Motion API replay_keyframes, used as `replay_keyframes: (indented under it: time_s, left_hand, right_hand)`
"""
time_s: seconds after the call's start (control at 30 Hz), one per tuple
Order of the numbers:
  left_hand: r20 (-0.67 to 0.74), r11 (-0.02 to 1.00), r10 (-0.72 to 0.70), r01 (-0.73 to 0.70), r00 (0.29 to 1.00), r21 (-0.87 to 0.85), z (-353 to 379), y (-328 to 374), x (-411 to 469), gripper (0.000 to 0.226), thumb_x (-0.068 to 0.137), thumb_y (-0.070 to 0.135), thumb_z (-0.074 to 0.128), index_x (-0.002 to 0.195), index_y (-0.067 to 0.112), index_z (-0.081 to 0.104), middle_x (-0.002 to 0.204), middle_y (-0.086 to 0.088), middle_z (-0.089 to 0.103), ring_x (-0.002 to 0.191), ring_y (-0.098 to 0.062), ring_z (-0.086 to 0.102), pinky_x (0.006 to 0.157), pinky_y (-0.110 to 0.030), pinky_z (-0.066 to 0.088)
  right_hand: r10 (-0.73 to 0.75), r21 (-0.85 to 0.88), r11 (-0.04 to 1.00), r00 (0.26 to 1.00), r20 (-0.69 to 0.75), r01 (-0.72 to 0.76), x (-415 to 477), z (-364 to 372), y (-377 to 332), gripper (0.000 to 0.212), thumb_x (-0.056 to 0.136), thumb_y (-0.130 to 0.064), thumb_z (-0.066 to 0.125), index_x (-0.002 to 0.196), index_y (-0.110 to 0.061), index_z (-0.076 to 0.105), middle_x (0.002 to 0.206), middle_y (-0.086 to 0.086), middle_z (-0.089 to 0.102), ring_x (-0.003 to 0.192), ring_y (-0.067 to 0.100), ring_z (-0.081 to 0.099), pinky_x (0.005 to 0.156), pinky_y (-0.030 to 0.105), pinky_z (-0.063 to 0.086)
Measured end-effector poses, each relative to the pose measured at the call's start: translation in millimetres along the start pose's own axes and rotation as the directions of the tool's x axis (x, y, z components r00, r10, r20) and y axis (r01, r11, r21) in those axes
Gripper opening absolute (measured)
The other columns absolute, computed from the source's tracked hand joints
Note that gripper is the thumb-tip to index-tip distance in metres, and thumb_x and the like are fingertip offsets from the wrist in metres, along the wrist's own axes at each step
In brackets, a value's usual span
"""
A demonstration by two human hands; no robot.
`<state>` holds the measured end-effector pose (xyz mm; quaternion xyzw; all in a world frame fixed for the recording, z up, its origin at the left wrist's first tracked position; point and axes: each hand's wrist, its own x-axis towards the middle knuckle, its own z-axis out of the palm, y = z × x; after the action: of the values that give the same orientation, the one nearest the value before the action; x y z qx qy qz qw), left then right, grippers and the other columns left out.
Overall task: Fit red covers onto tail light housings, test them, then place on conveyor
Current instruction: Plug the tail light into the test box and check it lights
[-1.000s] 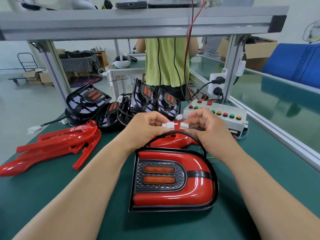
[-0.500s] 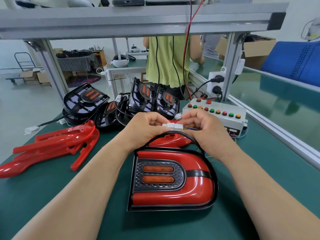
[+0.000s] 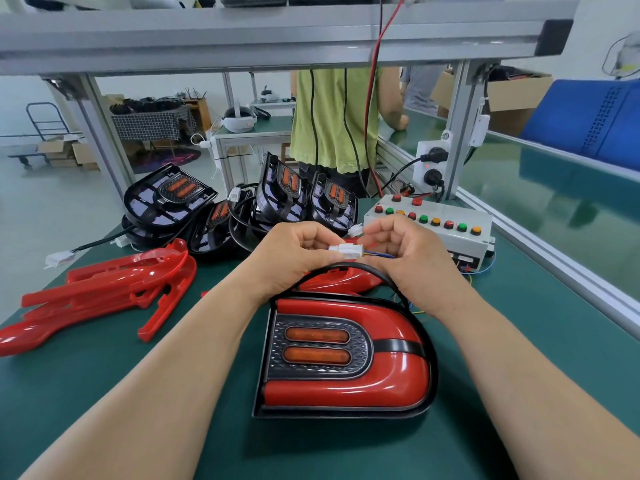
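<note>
A tail light (image 3: 346, 355) with its red cover fitted lies flat on the green mat in front of me. Its black cable (image 3: 363, 268) arches up from the housing to a white connector (image 3: 346, 250). My left hand (image 3: 294, 254) pinches the connector's left half. My right hand (image 3: 405, 258) pinches the mating plug with thin coloured wires that run toward the grey test box (image 3: 440, 230) and its row of coloured buttons. The two connector halves sit joined between my fingertips. Both orange lamp strips look unlit.
Loose red covers (image 3: 100, 289) lie at the left, and one more red cover (image 3: 339, 280) sits behind the tail light. Several bare black housings (image 3: 242, 206) are heaped at the back. The conveyor belt (image 3: 554, 202) runs along the right behind an aluminium rail. A person in a green shirt (image 3: 332, 116) stands beyond the bench.
The two white connector halves were apart a second ago; my hands have moved together and the halves are now joined. The tail light has stayed put.
</note>
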<state>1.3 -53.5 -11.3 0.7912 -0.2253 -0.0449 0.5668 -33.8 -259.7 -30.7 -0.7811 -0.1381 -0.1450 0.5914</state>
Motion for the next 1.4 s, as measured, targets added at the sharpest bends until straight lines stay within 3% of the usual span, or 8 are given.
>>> replay_keyframes:
  time_s: [0.37,0.53,0.7,0.83,0.97,1.1,1.2,1.4]
  left_hand:
    - [0.019,0.999,-0.014,0.015,1.000,-0.051,27,-5,24,0.011,0.078,0.017,0.082,0.086,0.016,0.075,0.086,-0.011,0.075,0.075,-0.015,0.065,0.079,-0.032,0.055]
    - [0.071,1.000,-0.008,0.009,0.997,-0.017,32,-5,33,0.013,0.079,0.018,0.082,0.089,0.013,0.075,0.079,-0.004,0.073,0.070,-0.010,0.064,0.071,-0.026,0.054]
    - [0.076,0.999,0.010,-0.007,0.997,-0.040,40,-6,43,0.010,0.083,0.014,0.078,0.092,0.012,0.073,0.092,-0.020,0.073,0.078,-0.018,0.062,0.080,-0.032,0.051]
    - [0.065,0.998,0.025,-0.029,0.998,0.060,47,-11,54,0.016,0.093,0.028,0.066,0.096,0.015,0.075,0.085,0.001,0.071,0.073,-0.005,0.062,0.072,-0.017,0.051]
    - [-0.045,0.998,-0.056,0.055,0.997,-0.033,46,-9,71,0.030,0.101,0.031,0.043,0.107,0.022,0.071,0.107,0.005,0.070,0.103,-0.013,0.065,0.092,-0.027,0.053]
    - [-0.025,0.944,0.000,0.009,1.000,0.330,49,-13,92,0.035,0.103,0.018,0.039,0.132,0.022,0.059,0.131,0.000,0.057,0.121,-0.013,0.052,0.102,-0.025,0.039]
    - [0.043,0.845,0.018,-0.038,0.999,0.533,59,-14,103,0.048,0.100,0.004,0.035,0.144,0.019,0.047,0.133,-0.004,0.049,0.124,-0.019,0.048,0.099,-0.022,0.033]
    - [0.115,0.735,-0.083,-0.017,0.990,0.678,64,-9,119,0.068,0.092,0.002,0.041,0.154,0.027,0.026,0.149,-0.010,0.039,0.131,-0.029,0.044,0.105,-0.033,0.035]
  right_hand:
    - [0.092,0.001,0.996,0.993,-0.076,-0.092,3,-16,16,0.025,0.075,-0.006,0.083,0.084,-0.025,0.071,0.084,-0.006,0.076,0.079,0.006,0.071,0.072,0.019,0.055]
    - [0.121,0.013,0.993,0.990,-0.074,-0.121,0,-24,17,0.024,0.076,-0.010,0.084,0.087,-0.028,0.073,0.089,-0.004,0.076,0.083,0.011,0.073,0.076,0.028,0.059]
    - [0.151,-0.025,0.988,0.981,-0.125,-0.156,1,-23,19,0.021,0.080,-0.020,0.082,0.092,-0.035,0.073,0.089,-0.013,0.076,0.087,0.004,0.071,0.084,0.028,0.058]
    - [0.247,0.063,0.969,0.962,-0.119,-0.240,2,-22,20,0.018,0.082,-0.016,0.079,0.097,-0.024,0.076,0.086,0.000,0.078,0.077,0.016,0.073,0.079,0.035,0.061]
    - [0.260,0.097,0.965,0.942,-0.212,-0.245,4,-25,22,0.020,0.081,-0.008,0.078,0.093,-0.024,0.076,0.084,0.000,0.078,0.073,0.014,0.072,0.073,0.031,0.061]
    - [0.263,0.153,0.962,0.921,-0.287,-0.227,4,-33,23,0.023,0.079,-0.006,0.078,0.084,-0.028,0.076,0.078,-0.006,0.076,0.068,0.008,0.070,0.066,0.023,0.059]
    - [0.314,0.217,0.944,0.873,-0.374,-0.246,7,-38,26,0.021,0.077,-0.005,0.078,0.086,-0.024,0.076,0.073,-0.007,0.073,0.061,0.004,0.064,0.059,0.018,0.052]
    - [0.387,0.223,0.920,0.838,-0.384,-0.322,5,-38,30,0.018,0.077,-0.004,0.076,0.084,-0.020,0.074,0.067,-0.009,0.068,0.054,0.000,0.057,0.055,0.015,0.046]
